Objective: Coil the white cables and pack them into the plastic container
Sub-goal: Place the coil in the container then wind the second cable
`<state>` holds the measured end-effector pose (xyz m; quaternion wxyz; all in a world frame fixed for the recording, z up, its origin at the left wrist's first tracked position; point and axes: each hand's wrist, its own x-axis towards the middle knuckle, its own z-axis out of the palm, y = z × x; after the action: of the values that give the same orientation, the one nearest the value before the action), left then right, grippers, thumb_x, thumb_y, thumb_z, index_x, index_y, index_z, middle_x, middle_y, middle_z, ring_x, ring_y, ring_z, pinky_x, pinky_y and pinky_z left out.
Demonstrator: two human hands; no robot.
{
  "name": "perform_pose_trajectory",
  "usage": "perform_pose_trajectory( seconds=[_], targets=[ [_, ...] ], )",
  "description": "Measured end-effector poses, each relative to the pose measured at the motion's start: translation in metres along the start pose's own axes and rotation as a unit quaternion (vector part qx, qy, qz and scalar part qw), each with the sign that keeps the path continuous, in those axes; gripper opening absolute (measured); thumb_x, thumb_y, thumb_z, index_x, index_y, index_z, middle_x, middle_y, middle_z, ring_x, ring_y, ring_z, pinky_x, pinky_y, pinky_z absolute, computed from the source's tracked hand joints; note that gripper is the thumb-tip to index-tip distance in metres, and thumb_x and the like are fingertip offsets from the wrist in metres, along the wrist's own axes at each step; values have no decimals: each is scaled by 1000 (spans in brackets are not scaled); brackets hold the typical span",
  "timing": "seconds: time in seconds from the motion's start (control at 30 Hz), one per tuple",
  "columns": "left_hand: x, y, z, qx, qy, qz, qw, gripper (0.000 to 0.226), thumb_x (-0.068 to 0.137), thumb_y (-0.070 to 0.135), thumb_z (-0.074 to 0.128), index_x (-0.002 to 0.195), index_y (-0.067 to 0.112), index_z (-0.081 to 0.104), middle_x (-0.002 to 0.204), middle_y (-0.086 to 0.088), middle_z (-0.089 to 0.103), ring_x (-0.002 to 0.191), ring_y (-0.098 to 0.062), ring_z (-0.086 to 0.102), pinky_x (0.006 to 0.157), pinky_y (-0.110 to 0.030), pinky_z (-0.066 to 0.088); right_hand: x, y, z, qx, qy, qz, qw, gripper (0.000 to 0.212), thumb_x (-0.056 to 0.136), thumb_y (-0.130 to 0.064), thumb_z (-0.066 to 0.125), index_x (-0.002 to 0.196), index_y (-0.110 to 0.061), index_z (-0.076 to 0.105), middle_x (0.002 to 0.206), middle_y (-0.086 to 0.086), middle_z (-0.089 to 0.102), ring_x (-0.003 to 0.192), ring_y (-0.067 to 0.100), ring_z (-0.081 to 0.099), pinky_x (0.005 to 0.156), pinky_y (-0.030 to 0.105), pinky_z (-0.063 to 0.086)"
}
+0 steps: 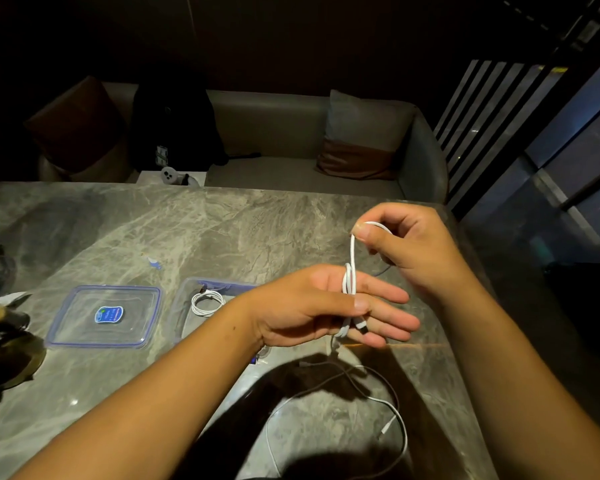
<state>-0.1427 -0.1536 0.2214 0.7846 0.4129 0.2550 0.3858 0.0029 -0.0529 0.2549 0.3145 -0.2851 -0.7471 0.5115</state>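
The left hand [326, 306] hung just right of the plastic container [184, 306], fingers stretched out, a white cable [352, 258] wound round them and pinned under the thumb. Further right of the container and higher, the right hand [413, 251] pinched the cable's upper loop between thumb and forefinger, so the strand ran taut between both hands. Inside the container lay 1 coiled cable [207, 301], and its lid [104, 317] rested flat on the tabletop [187, 230] just left of it. A loose cable [395, 410] sprawled right of the container, nearer the person.
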Motion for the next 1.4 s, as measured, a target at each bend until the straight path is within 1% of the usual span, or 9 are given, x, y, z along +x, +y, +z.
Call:
perform_pose_trajectory(
  seconds=[0.17,0.4,0.6,0.7,0.8,0.93,1.07,1.27,1.4],
  targets=[
    [-1,-8,-3,-19,15,-9,1000,46,96,-11,26,139,-10,41,133,-38,49,121,-43,55,105,-48,44,-1,5,3,13,0,16,1000,16,89,-1,67,78,-12,70,58,-11,63,55,0,56,53,8,41],
    [-4,-6,-9,-19,19,31,999,48,97,-9,24,143,-7,38,137,-35,48,126,-41,53,108,-46,42,-1,18,9,35,38,79,996,21,92,-10,66,73,-20,71,57,-6,59,51,6,48,48,18,38],
    [-10,-4,-14,-67,-2,51,996,48,90,-7,29,136,-13,43,126,-31,58,116,-40,60,103,-47,46,-2,26,22,108,-13,140,984,24,93,-12,62,71,-15,71,65,11,56,58,16,51,56,23,44],
    [-11,-5,-16,-94,7,73,993,50,87,-8,29,135,-13,45,126,-31,58,119,-41,58,104,-47,46,-3,28,31,133,-21,191,972,35,97,-11,58,64,-16,70,62,3,65,57,13,62,54,22,50],
    [-12,-2,-21,-100,25,95,990,51,87,-7,29,135,-13,45,130,-33,55,121,-42,56,105,-47,45,-4,34,42,167,-16,247,954,47,97,-5,52,55,-17,69,57,-2,62,53,10,61,53,25,50],
    [-13,1,-30,-108,42,120,986,50,90,-5,31,138,-12,41,135,-34,50,126,-44,52,110,-49,40,-16,46,60,156,31,239,958,37,100,0,43,75,-16,66,66,-4,64,58,5,62,53,22,50],
    [-13,0,-39,-115,72,130,982,49,92,-5,32,139,-12,41,139,-35,47,131,-46,46,112,-49,37,-26,50,75,165,-11,287,944,36,102,-4,36,76,-9,60,54,5,53,40,9,39,40,21,28],
    [-15,-9,-51,-125,112,136,976,48,95,-4,31,142,-11,35,143,-33,43,135,-44,42,115,-48,33,-42,48,80,157,-59,304,938,34,103,-12,41,86,3,67,56,11,64,35,11,45,38,22,35],
    [-16,-12,-59,-108,144,137,974,46,98,-4,30,143,-11,34,144,-30,45,136,-42,43,116,-49,31,-52,42,73,127,-88,295,943,31,103,-12,43,91,-2,70,64,13,68,41,13,49,41,23,39]
  ],
)
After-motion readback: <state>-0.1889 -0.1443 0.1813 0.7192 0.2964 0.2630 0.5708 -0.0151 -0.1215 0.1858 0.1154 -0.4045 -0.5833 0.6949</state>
